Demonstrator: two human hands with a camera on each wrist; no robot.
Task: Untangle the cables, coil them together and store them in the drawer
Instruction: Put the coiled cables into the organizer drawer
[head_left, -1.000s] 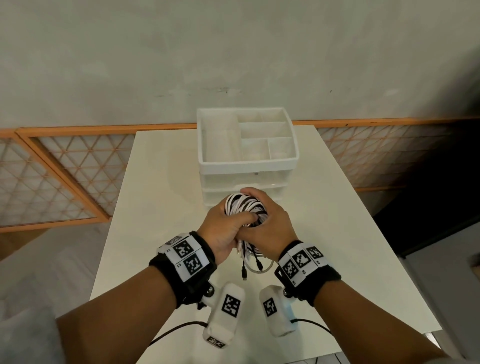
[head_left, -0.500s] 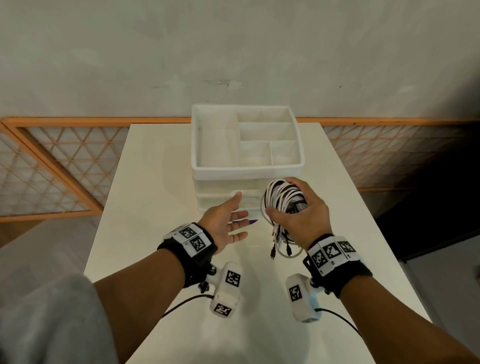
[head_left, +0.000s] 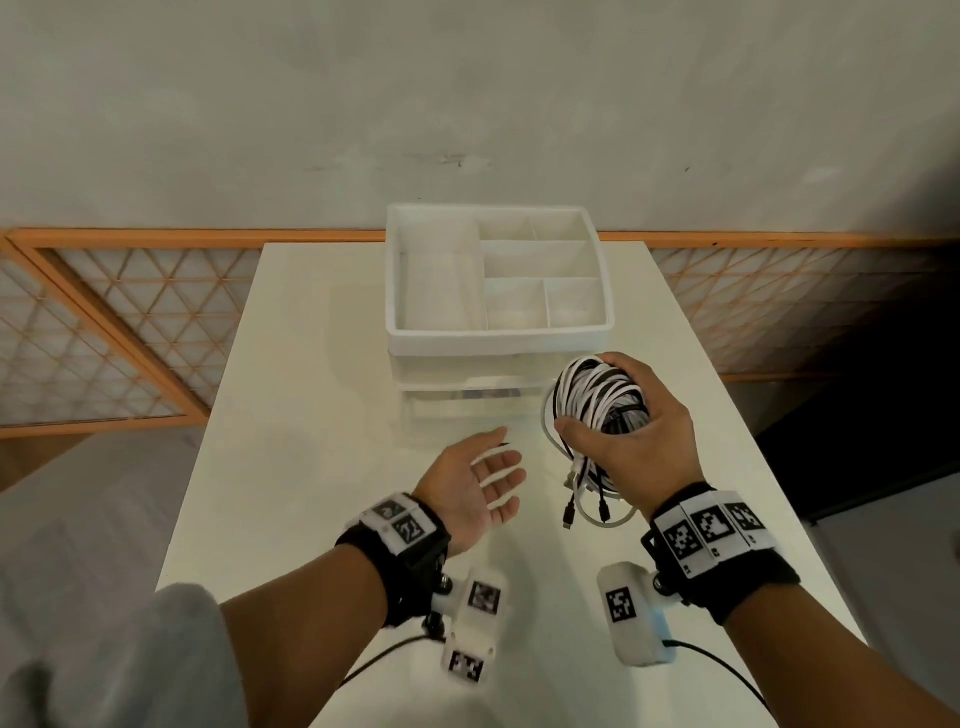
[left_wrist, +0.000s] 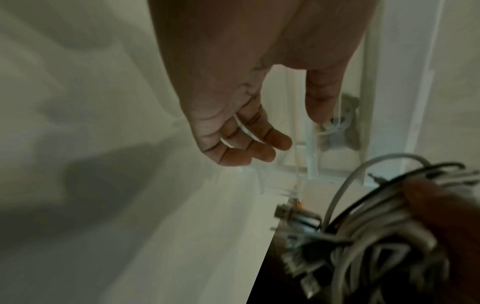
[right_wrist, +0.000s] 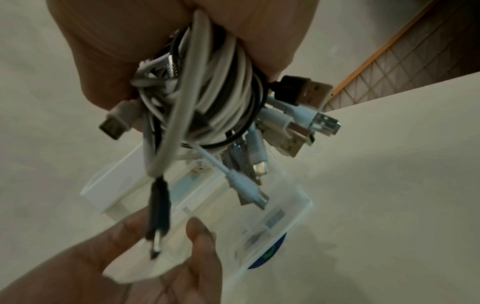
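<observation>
Black wrist straps with white blocks of square black-and-white marker codes sit nearest on both forearms, and a small white camera unit with the same kind of code hangs under each wrist; none of the markings reads as letters or words. Beyond them, the left hand floats above the white worktop, palm turned up and inward, its grip spread: fingers straight and slightly apart, holding nothing. Just to its right, the right hand has its grip wrapped round the coil of cables, thumb across the near side and fingers curled over the top. The coil is a thick bundle of white and black leads held above the worktop, in front of the right corner of the drawer unit. Several loose ends hang below the fist, with USB plugs in black, white and pale blue fanning out in the right wrist view. Farther back stands the drawer unit, white with clear drawer fronts and an open top tray split into compartments. A round blue and green sticker shows on one drawer front, its writing too blurred to read. Behind the worktop runs an orange-framed lattice panel below a grey wall.
</observation>
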